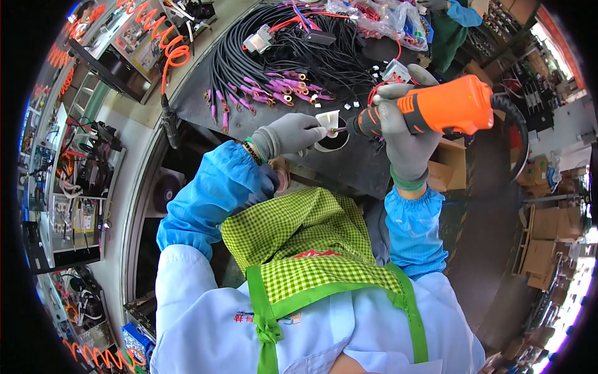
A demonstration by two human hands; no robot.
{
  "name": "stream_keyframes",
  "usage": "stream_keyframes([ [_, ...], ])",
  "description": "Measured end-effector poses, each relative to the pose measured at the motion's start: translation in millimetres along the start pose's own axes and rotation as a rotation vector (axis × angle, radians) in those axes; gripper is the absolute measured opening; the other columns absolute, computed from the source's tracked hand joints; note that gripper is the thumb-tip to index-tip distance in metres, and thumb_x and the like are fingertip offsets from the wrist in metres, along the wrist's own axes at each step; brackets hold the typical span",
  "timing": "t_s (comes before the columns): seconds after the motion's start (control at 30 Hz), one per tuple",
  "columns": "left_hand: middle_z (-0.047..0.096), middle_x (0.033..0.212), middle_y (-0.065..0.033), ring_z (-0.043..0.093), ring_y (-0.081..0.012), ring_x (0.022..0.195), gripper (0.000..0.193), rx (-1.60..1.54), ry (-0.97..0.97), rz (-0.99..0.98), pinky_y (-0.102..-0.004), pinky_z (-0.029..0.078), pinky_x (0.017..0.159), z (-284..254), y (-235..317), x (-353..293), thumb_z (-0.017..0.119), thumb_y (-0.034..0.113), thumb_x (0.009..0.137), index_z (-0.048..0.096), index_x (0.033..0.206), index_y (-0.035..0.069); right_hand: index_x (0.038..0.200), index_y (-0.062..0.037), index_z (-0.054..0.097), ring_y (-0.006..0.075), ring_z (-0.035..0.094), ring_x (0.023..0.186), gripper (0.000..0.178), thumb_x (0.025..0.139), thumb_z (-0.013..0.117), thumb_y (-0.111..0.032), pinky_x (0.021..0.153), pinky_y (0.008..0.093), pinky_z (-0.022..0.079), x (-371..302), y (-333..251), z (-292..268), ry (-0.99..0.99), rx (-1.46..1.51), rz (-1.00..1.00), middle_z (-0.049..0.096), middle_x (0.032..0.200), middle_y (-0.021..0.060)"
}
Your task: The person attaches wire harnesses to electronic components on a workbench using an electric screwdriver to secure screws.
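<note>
My right hand (402, 128), in a grey glove, is wrapped round an orange electric screwdriver (445, 106). The tool lies nearly level, its black nose pointing left at my other hand. My gloved left hand (289, 134) is closed, fingertips pinched at a small white part (327, 118) right by the screwdriver's tip. Just what the fingertips grip is partly hidden. Beneath the tip, at the table's near edge, is a round white-rimmed container (332, 142), dark inside. Beyond both hands lies a big bundle of black cables (243, 56) with purple-sleeved ends and copper ring terminals (286, 87).
The dark table (187, 93) also bears clear plastic bags (392, 22) of parts and small white connectors. A thick black cord (520, 137) trails from the screwdriver. An orange coiled hose (177, 56) hangs at left. Cardboard boxes (448, 165) stand to the right. Another person's sleeve (464, 12) shows across the table.
</note>
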State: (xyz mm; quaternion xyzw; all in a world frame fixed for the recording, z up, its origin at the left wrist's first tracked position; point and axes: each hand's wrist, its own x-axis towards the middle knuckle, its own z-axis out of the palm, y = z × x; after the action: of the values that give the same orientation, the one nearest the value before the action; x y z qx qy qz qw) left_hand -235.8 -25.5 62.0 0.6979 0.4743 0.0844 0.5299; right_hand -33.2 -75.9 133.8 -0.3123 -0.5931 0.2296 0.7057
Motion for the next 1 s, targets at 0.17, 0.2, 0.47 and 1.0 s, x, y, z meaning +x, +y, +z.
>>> stream_keyframes([
  [0.17, 0.062, 0.088, -0.0044, 0.062, -0.0136, 0.076, 0.041, -0.115, 0.015, 0.057, -0.0307, 0.053, 0.069, -6, -14, -10, 0.054, 0.037, 0.097, 0.056, 0.121, 0.004, 0.116, 0.0041, 0.052, 0.0089, 0.061, 0.066, 0.053, 0.07, 0.076, -0.002, 0.066, 0.0248, 0.05, 5, -3, 10, -0.035, -0.067, -0.041, 0.065, 0.079, 0.0023],
  [0.2, 0.061, 0.095, -0.0044, 0.06, -0.0128, 0.083, 0.041, -0.161, -0.004, 0.068, -0.0307, 0.052, 0.076, -11, -16, -11, 0.052, 0.038, 0.098, 0.054, 0.122, 0.006, 0.101, 0.0003, 0.058, 0.0113, 0.061, 0.079, 0.034, 0.07, 0.072, 0.0, 0.077, 0.0292, 0.049, 8, -12, 14, -0.072, -0.062, 0.04, 0.065, 0.086, 0.0036],
  [0.47, 0.059, 0.107, -0.006, 0.057, -0.0139, 0.099, 0.037, -0.045, 0.134, 0.186, -0.0313, 0.047, 0.089, -31, -39, 4, 0.055, 0.031, 0.099, 0.054, 0.122, 0.003, 0.084, -0.003, 0.061, 0.0089, 0.06, 0.066, 0.019, 0.072, 0.074, -0.008, 0.069, 0.0273, 0.047, 17, -7, 19, -0.177, -0.123, 0.062, 0.063, 0.069, -0.0001],
  [1.0, 0.042, 0.139, -0.026, 0.048, -0.0423, 0.123, 0.042, 0.24, 0.481, 0.577, -0.0439, 0.045, 0.099, 39, -25, 9, 0.069, 0.026, 0.081, 0.057, 0.119, 0.014, 0.1, 0.0006, 0.058, 0.0092, 0.061, 0.064, 0.025, 0.078, 0.069, -0.003, 0.06, 0.0246, 0.05, 15, -8, 28, -0.159, 0.047, 0.166, 0.065, 0.076, 0.0016],
])
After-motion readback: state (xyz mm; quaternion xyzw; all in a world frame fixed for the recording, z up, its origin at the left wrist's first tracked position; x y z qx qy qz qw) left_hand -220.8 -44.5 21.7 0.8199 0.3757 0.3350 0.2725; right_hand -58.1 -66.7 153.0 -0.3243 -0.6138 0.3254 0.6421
